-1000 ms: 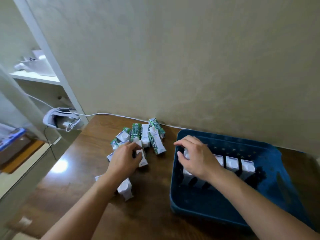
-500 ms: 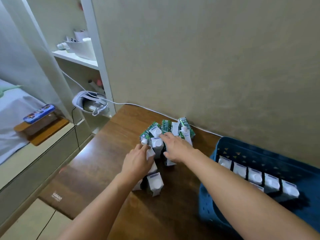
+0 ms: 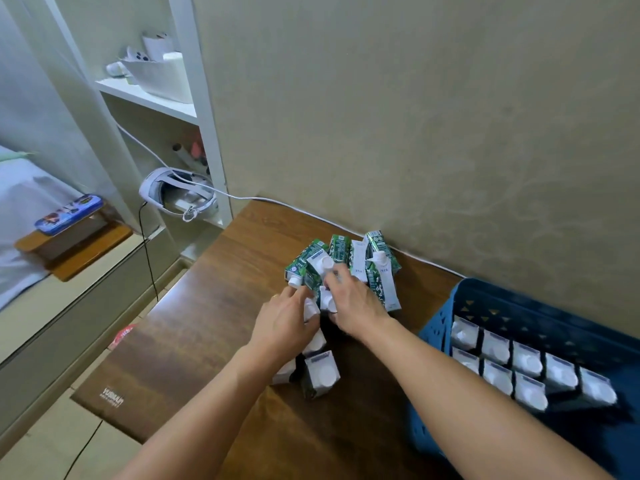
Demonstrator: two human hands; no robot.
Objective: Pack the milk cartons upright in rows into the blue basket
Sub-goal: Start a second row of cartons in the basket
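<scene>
Both my arms stretch forward over the table point(image 3: 194, 323) to the pile of milk cartons point(image 3: 346, 268) left of the blue basket point(image 3: 438, 327). My left hand point(image 3: 284, 323) and right hand point(image 3: 353, 303) each curl their fingers round a carton. More cartons stand upright in rows inside the basket.

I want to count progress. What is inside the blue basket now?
Inside the blue basket stand upright milk cartons, white caps up, in two rows; eight show. The right arm covers its near part.
</scene>
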